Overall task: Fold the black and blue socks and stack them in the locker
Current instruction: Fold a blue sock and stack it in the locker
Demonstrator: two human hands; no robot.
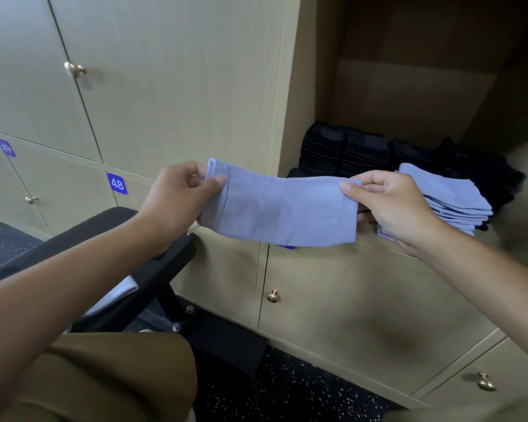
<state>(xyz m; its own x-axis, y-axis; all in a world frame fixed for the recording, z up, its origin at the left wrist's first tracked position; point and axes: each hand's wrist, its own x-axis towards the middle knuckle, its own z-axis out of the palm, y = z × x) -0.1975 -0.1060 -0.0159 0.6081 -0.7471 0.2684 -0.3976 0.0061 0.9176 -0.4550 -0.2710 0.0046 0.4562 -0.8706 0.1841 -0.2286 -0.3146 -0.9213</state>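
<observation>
Blue sock [279, 208] stretching flat, long axis running left-right, cuff end pointing left, left hand [177, 196] pinching cuff, right hand [387, 202] pinching other end, in front of open locker [415, 95]

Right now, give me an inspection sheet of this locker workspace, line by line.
Surface: open locker, wooden floor and walls, interior dim.
Job's things: blue sock stretched flat in the air in front of the locker; folded blue stack at the locker's front; black stacks behind it.
Clutter: nothing seen.
Grippers: left hand pinches the sock's left end; right hand pinches its right end.
Cables: nothing seen.
Surroundings: closed locker doors with brass knobs, number tag 48, black chair, speckled dark floor.
</observation>
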